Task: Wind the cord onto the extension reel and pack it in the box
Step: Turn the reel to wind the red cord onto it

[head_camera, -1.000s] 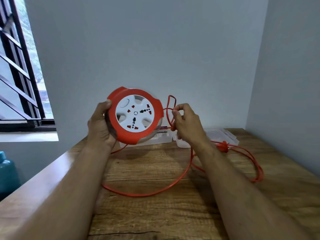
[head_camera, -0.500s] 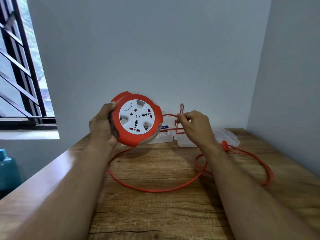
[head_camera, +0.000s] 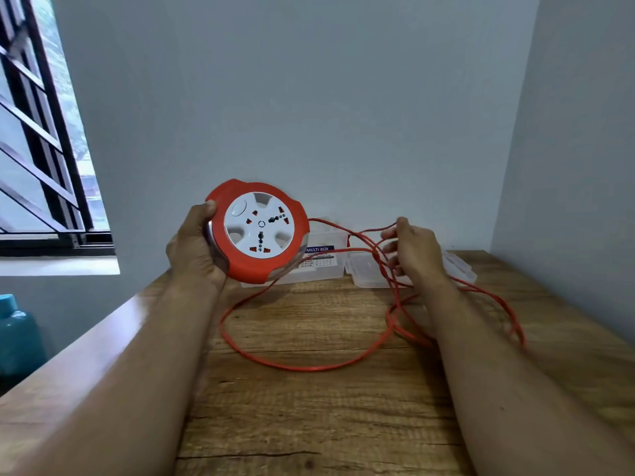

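While hands grip reel (head_camera: 261,231) and cord (head_camera: 309,368), clear box (head_camera: 323,266) rests on wooden table (head_camera: 309,424) cornered by grey walls (head_camera: 309,97).

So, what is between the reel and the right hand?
In the head view, only strands of the orange cord span the gap from the reel to the right hand. Behind them stands the clear plastic box.

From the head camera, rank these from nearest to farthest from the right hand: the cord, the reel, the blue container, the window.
1. Cord: strands run through the right hand itself.
2. Reel: to its left, held by the left hand.
3. Window: far left wall.
4. Blue container: lower left edge, below the table.
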### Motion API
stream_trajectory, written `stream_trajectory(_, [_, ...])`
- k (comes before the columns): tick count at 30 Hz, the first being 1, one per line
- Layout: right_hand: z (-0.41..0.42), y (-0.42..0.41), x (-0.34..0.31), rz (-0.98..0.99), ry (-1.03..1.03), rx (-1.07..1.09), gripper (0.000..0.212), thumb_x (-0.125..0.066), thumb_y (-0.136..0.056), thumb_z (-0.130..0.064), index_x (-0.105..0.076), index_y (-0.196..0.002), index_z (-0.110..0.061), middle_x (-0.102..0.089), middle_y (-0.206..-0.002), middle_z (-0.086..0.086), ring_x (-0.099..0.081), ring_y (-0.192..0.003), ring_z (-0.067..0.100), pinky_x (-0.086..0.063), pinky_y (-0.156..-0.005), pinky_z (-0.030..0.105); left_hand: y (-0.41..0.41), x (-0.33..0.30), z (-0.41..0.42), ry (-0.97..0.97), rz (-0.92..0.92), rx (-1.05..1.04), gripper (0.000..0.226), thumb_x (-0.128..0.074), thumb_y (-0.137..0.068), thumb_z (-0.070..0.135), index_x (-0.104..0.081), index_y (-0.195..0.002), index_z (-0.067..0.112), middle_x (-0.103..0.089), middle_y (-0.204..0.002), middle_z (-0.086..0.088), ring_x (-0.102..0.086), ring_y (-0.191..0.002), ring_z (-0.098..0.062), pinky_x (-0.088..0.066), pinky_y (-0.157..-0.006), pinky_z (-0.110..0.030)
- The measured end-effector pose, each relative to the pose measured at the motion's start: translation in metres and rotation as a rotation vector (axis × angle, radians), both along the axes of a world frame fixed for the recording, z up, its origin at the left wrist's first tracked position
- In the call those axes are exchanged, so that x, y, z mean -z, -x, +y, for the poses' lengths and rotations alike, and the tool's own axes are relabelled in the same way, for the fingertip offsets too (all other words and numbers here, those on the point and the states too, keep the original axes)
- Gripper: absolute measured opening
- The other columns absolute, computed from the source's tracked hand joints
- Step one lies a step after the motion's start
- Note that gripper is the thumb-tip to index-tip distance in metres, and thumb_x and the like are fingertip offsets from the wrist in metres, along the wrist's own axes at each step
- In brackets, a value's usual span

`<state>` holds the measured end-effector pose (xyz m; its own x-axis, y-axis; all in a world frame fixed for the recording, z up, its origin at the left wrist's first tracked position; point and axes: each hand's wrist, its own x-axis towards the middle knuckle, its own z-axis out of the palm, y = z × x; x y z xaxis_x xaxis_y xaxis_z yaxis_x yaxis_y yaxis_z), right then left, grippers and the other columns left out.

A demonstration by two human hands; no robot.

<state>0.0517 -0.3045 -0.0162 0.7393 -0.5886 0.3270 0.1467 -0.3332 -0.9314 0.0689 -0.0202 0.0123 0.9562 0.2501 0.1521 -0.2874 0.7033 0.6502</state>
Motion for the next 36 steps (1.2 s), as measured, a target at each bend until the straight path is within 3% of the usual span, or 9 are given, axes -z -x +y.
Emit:
stream_trajectory(2, [-0.001, 0.004, -0.004, -0.053, -0.022, -0.170, 0.036, -0.042, -0.099, -0.030, -0.076, -0.089, -0.023, -0.073, -0.093, 0.001, -0.067, -0.075, 0.020, -0.052, -0.062, 0.032, 0.002, -0.001, 0.000, -0.005, -0.007, 0.020, 0.016, -0.070, -0.091, 0.010, -0.072, -0.103, 0.001, -0.078, -0.103, -0.016, -0.074, -0.079, -0.027, -0.065, -0.076, -0.040])
stream_trajectory(5, [-0.006, 0.005, -0.002, -0.007, -0.075, -0.352, 0.031, -0.053, -0.089, -0.003, -0.074, -0.103, -0.022, -0.075, -0.095, 0.006, -0.072, -0.073, 0.023, -0.057, -0.062, 0.032, 0.004, -0.002, 0.000, 0.038, -0.023, 0.053, 0.051, -0.066, -0.094, 0.015, -0.061, -0.140, -0.006, -0.065, -0.142, -0.025, -0.068, -0.113, -0.038, -0.053, -0.109, -0.056])
stream_trajectory(9, [-0.004, 0.005, 0.004, 0.205, 0.100, -0.455, 0.029, -0.063, -0.085, -0.004, -0.074, -0.104, -0.023, -0.077, -0.085, 0.003, -0.073, -0.071, 0.020, -0.054, -0.063, 0.031, 0.004, -0.002, 0.000, 0.094, -0.035, 0.052, 0.055, -0.065, -0.095, 0.014, -0.056, -0.146, -0.006, -0.061, -0.146, -0.027, -0.057, -0.137, -0.045, -0.048, -0.114, -0.060])
stream_trajectory(13, [0.004, 0.005, 0.004, 0.089, 0.009, -0.375, 0.026, -0.063, -0.088, -0.018, -0.067, -0.113, -0.024, -0.076, -0.083, 0.000, -0.072, -0.068, 0.016, -0.050, -0.062, 0.029, 0.003, -0.001, -0.001, 0.096, -0.021, 0.048, 0.055, -0.065, -0.094, 0.015, -0.057, -0.145, -0.005, -0.063, -0.145, -0.026, -0.058, -0.136, -0.045, -0.048, -0.113, -0.060])
stream_trajectory(19, [0.018, 0.006, -0.009, -0.190, 0.193, 0.215, 0.027, -0.052, -0.092, -0.035, -0.069, -0.084, -0.015, -0.064, -0.073, -0.008, -0.063, -0.071, 0.012, -0.045, -0.057, 0.022, 0.004, -0.001, -0.003, 0.082, -0.023, 0.071, 0.054, -0.064, -0.096, 0.016, -0.057, -0.146, -0.004, -0.062, -0.146, -0.026, -0.058, -0.137, -0.045, -0.048, -0.113, -0.060])
stream_trajectory(26, [0.032, 0.004, -0.010, 0.119, -0.016, 0.047, 0.053, -0.043, -0.095, -0.059, -0.055, -0.069, -0.015, -0.065, -0.079, 0.006, -0.064, -0.080, 0.026, -0.054, -0.079, 0.043, 0.006, 0.002, -0.006, 0.078, -0.028, 0.096, 0.057, -0.062, -0.097, 0.018, -0.054, -0.148, -0.004, -0.059, -0.149, -0.026, -0.057, -0.137, -0.045, -0.045, -0.115, -0.062])
stream_trajectory(29, [0.036, 0.003, -0.008, 0.051, -0.003, 0.054, 0.054, -0.046, -0.094, -0.058, -0.050, -0.063, -0.013, -0.061, -0.067, 0.006, -0.059, -0.068, 0.024, -0.049, -0.069, 0.040, 0.004, 0.003, -0.008, 0.057, -0.025, 0.115, 0.057, -0.062, -0.097, 0.019, -0.054, -0.149, -0.003, -0.059, -0.150, -0.026, -0.059, -0.135, -0.044, -0.045, -0.115, -0.062])
stream_trajectory(31, [0.040, 0.000, -0.009, 0.089, -0.071, 0.039, 0.046, -0.052, -0.092, -0.055, -0.055, -0.078, -0.011, -0.062, -0.075, 0.006, -0.060, -0.072, 0.023, -0.046, -0.066, 0.035, 0.002, 0.004, -0.008, 0.049, -0.027, 0.131, 0.059, -0.061, -0.097, 0.021, -0.052, -0.150, -0.003, -0.057, -0.152, -0.025, -0.057, -0.138, -0.044, -0.044, -0.116, -0.062])
stream_trajectory(36, [0.045, -0.003, -0.006, 0.156, -0.486, -0.141, 0.010, -0.046, -0.095, -0.009, -0.052, -0.089, -0.014, -0.058, -0.082, 0.013, -0.065, -0.064, 0.027, -0.051, -0.053, 0.032, -0.001, 0.006, -0.009, 0.030, -0.035, 0.134, 0.058, -0.063, -0.096, 0.022, -0.055, -0.148, -0.002, -0.060, -0.149, -0.024, -0.062, -0.132, -0.043, -0.046, -0.114, -0.062])
